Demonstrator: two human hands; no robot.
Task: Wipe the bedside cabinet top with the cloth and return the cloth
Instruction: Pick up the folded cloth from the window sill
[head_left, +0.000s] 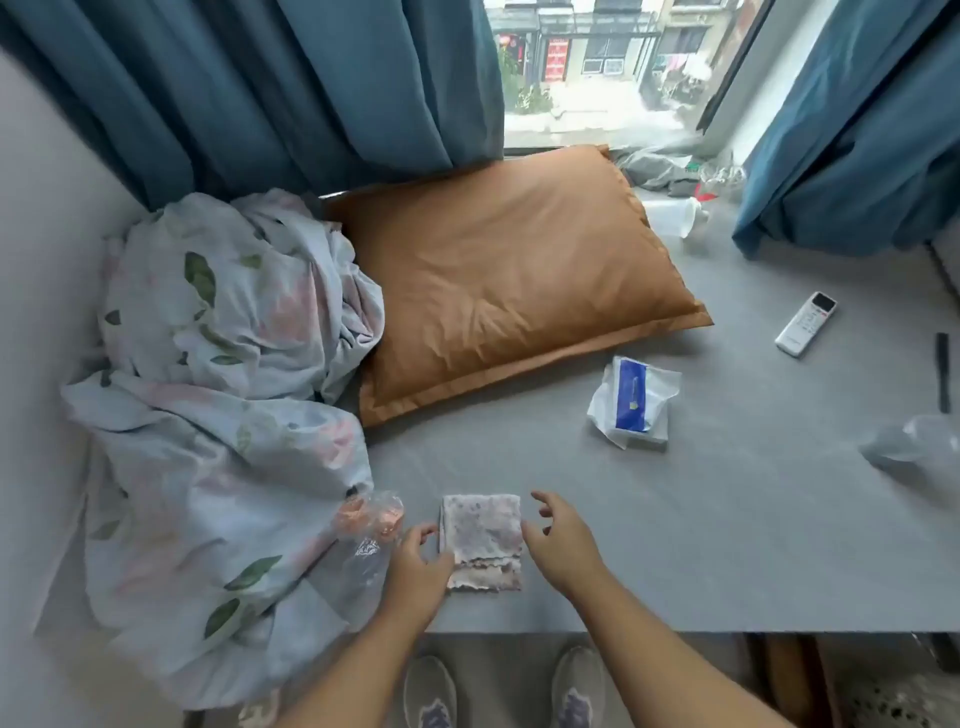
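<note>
A folded, stained pinkish cloth (482, 540) lies flat on the grey surface (701, 519) near its front edge. My left hand (418, 566) rests at the cloth's left edge, fingertips touching it. My right hand (558, 540) hovers just right of the cloth with fingers spread, holding nothing. Both forearms reach in from the bottom of the view.
A crumpled floral sheet (218, 415) fills the left, with a clear plastic bag (371, 525) beside the cloth. An orange pillow (514, 280) lies behind. A tissue pack (634, 402), a white remote (806, 323), a black comb (943, 371) and a clear container (914, 441) sit to the right.
</note>
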